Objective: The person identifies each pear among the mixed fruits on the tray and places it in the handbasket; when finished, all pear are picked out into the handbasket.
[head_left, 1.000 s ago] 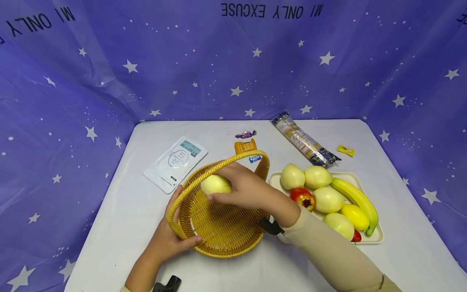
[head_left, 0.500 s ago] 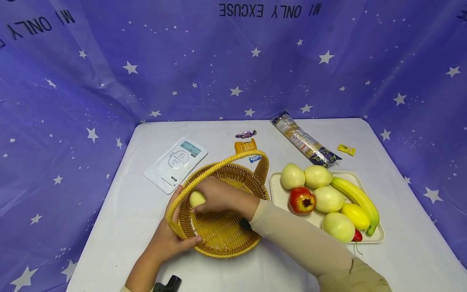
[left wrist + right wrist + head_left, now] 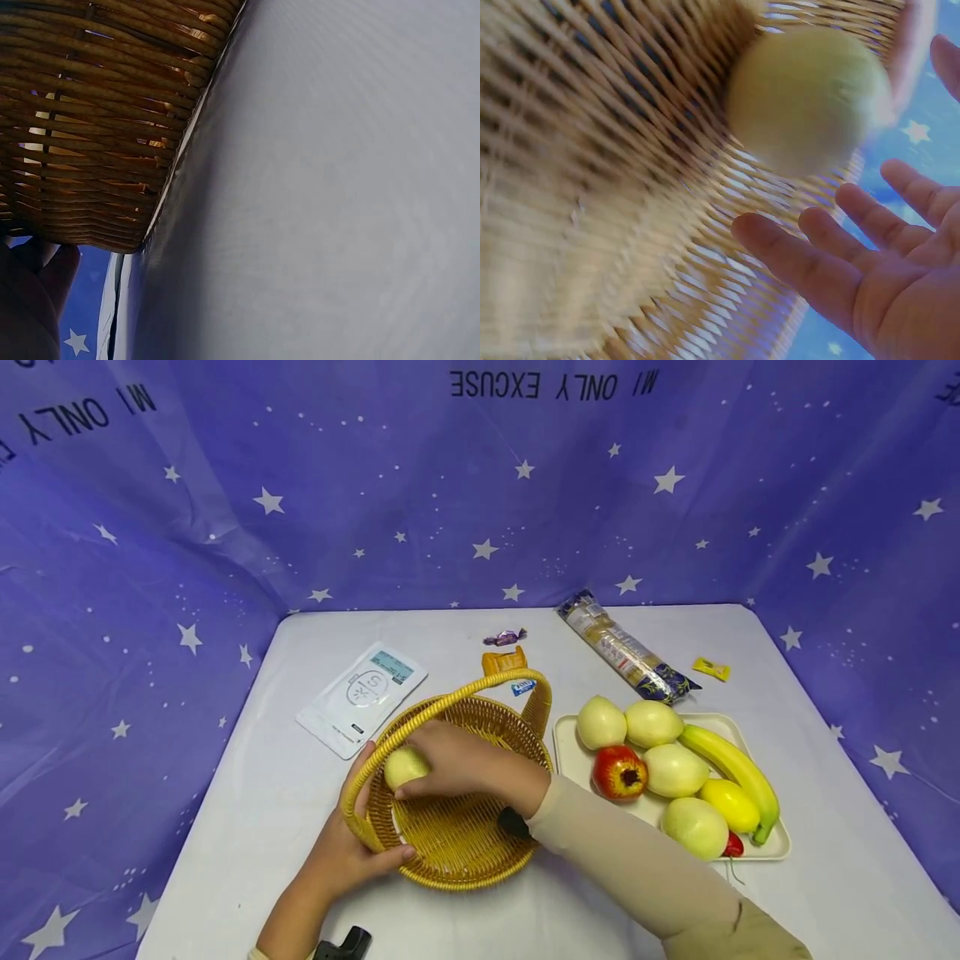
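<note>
A yellow wicker basket [image 3: 450,835] with a tall arched handle stands on the table. My left hand [image 3: 341,852] holds its left side, thumb over the rim and fingers along the outside. Inside, a pale yellow-green round fruit [image 3: 405,767] lies against the left wall. My right hand [image 3: 450,760] reaches into the basket beside this fruit. In the right wrist view the right hand's fingers [image 3: 795,262] are spread and extended, with a gap to the fruit [image 3: 806,101]. The left wrist view shows the basket's woven side [image 3: 90,135] and dark fingers at its edge.
At right, a cream tray [image 3: 570,760] bears several pale fruits, a pomegranate [image 3: 619,772], a banana [image 3: 738,772], a lemon [image 3: 729,806] and a red pepper [image 3: 735,843]. Behind lie a long packet [image 3: 626,647], small wrapped sweets [image 3: 504,660] and a white pouch [image 3: 362,697].
My right hand has carried the pale fruit down and left into the basket and let go of it against the wall. The left hand has stayed on the basket.
</note>
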The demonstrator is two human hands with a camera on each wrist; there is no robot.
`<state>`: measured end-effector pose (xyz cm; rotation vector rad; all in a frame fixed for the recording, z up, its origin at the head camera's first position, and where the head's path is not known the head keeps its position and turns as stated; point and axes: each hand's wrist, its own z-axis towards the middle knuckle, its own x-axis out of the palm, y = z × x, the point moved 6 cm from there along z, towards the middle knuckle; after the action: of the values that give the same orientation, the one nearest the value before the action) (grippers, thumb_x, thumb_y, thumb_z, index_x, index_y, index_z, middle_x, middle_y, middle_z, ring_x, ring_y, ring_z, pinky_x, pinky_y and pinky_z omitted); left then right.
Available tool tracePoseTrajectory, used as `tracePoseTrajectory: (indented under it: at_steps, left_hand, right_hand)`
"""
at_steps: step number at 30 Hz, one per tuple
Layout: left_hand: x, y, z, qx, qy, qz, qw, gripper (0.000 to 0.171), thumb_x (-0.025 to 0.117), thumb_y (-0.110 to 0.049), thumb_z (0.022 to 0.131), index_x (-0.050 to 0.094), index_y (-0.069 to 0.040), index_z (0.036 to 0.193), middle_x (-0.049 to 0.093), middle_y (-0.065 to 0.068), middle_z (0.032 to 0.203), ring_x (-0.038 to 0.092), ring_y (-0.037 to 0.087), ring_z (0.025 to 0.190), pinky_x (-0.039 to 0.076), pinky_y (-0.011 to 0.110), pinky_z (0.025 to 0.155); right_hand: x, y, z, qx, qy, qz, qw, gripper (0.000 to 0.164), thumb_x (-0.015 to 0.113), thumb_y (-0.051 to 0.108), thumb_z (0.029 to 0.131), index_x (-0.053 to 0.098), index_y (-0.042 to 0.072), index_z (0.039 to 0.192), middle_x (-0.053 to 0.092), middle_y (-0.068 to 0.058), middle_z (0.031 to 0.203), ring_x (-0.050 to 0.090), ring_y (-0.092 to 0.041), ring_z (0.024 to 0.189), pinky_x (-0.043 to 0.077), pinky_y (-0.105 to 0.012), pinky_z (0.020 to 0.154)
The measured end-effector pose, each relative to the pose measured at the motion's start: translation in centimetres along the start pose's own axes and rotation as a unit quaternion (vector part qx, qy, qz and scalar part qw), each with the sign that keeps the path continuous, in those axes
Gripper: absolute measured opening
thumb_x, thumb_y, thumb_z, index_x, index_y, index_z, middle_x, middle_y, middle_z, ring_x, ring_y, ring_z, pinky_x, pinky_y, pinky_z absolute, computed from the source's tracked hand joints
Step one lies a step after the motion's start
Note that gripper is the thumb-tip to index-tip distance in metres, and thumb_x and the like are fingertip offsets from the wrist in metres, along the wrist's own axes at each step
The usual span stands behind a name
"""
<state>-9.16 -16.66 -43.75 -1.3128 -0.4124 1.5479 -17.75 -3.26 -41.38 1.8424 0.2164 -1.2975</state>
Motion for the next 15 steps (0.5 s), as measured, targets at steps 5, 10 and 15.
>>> tracePoseTrajectory:
  at_steps: [5,10,15]
  left_hand:
    - [-0.2,0.2,-0.1,-0.016,-0.005,-0.015,0.9997,0.136,0.092,-0.018,0.054,0.002,-0.012,0.156,0.019,0.006,0.16,0.026,0.022,0.143,0.017,0.016,0.113]
    - [0.0,1.4,-0.3,-0.019,-0.007,-0.038,0.9991,0.139,0.094,-0.021,0.053,0.001,-0.014,0.156,0.018,0.004,0.16,0.026,0.023,0.143,0.015,0.017,0.114]
    - [0.5,3.2,-0.7,-0.008,-0.003,-0.017,0.9998,0.14,0.094,-0.032,0.054,-0.001,-0.014,0.156,0.011,0.006,0.161,0.02,0.024,0.145,0.013,0.018,0.115]
  right_hand:
    - [-3.6,0.5,-4.1,-0.024,-0.041,-0.01,0.999,0.066,0.068,0.055,0.083,0.05,0.019,0.135,0.05,0.001,0.132,0.049,-0.012,0.118,0.044,-0.032,0.099]
    - [-7.0,0.0,-10.4,-0.057,-0.097,0.022,0.993,0.064,0.063,0.056,0.087,0.046,0.025,0.141,0.043,0.011,0.143,0.039,-0.007,0.132,0.037,-0.034,0.108]
    - [-9.0,-3.1,-18.1,-0.029,-0.174,0.071,0.982,0.059,0.073,0.036,0.085,0.049,0.029,0.138,0.048,0.012,0.139,0.05,-0.008,0.121,0.047,-0.031,0.098]
